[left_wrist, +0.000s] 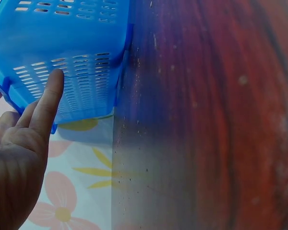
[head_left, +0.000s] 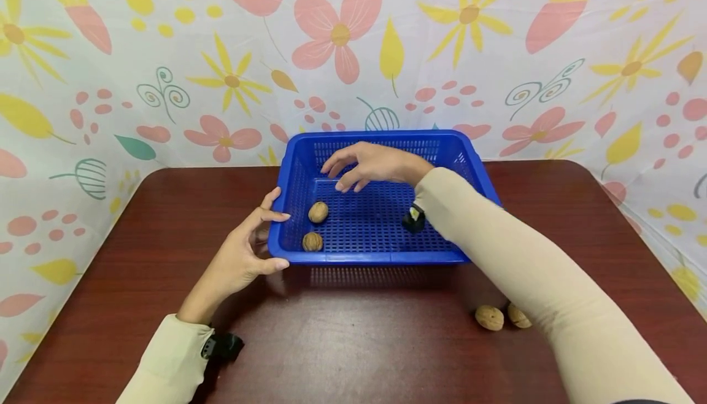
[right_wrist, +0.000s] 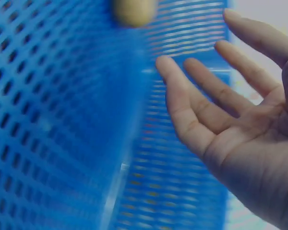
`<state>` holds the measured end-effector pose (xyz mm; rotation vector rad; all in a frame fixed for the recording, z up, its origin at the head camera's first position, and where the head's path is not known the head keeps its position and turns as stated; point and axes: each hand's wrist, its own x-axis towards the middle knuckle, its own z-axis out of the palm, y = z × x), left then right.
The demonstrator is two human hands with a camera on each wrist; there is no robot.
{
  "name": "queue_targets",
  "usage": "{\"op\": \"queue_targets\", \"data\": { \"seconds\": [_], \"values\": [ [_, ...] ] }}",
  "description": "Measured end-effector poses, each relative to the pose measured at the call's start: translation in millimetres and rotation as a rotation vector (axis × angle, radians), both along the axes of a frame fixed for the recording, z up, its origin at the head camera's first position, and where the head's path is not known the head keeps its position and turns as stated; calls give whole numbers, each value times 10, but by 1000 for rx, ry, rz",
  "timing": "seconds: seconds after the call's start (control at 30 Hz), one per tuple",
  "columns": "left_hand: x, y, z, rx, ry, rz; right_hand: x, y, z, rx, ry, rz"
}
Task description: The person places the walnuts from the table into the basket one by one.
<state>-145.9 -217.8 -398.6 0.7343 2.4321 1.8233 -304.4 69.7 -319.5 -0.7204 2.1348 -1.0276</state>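
A blue plastic basket [head_left: 364, 258] with perforated walls stands on the table. My left hand [head_left: 243, 250] holds its left front corner, the thumb at the front rim and a finger over the left rim. In the left wrist view, fingers [left_wrist: 50, 98] lie along the outer wall. Inside the basket, a walnut [head_left: 318, 212] and a second walnut [head_left: 312, 242] rest near the left wall. My right hand [head_left: 375, 164] hovers above the basket's inside with loosely bent, spread fingers and nothing in them. The right wrist view shows a blurred walnut [right_wrist: 135, 10] beyond the fingertips.
Two more walnuts, one [head_left: 489, 318] fully seen and one [head_left: 519, 316] partly behind the right sleeve, lie on the dark red-brown table [head_left: 353, 342] at front right. A flowered cloth [head_left: 342, 85] hangs right behind the basket. My right forearm crosses the basket's right side.
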Motion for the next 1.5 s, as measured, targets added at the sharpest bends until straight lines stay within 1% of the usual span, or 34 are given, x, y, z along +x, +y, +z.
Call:
{"op": "queue_targets", "data": {
  "seconds": [0.13,0.23,0.33,0.43,0.53,0.7,0.77,0.93,1.03,1.13,1.23,1.33,1.5],
  "values": [
    [-6,1,-5,4,-13,4,116,275,237,2,105,-24],
    [-7,-6,-3,-2,-18,11,246,550,400,-5,167,-72],
    [-5,-17,2,-8,-17,14,417,865,530,-2,240,-144],
    [0,-35,4,-8,-16,21,631,1173,607,6,305,-222],
    [5,-53,5,-9,-15,26,857,1472,600,-15,324,-303],
    [17,-67,0,-13,-13,28,1223,1907,453,-44,342,-470],
    [18,-63,-5,-13,-12,28,1363,2064,369,-26,355,-534],
    [1,-29,-14,-18,-15,11,1685,2462,107,-6,404,-618],
    [-4,-15,-11,-19,-14,15,1831,2662,-52,12,399,-629],
    [-3,-15,0,-23,-9,21,1937,2805,-189,48,357,-643],
    [-2,-15,5,-27,-7,19,2006,2931,-313,69,307,-650],
    [-5,-15,1,-29,-7,18,2033,3035,-445,38,283,-622],
    [-13,-9,-12,-29,-7,15,2052,3187,-643,-48,291,-553]
  ]
}}
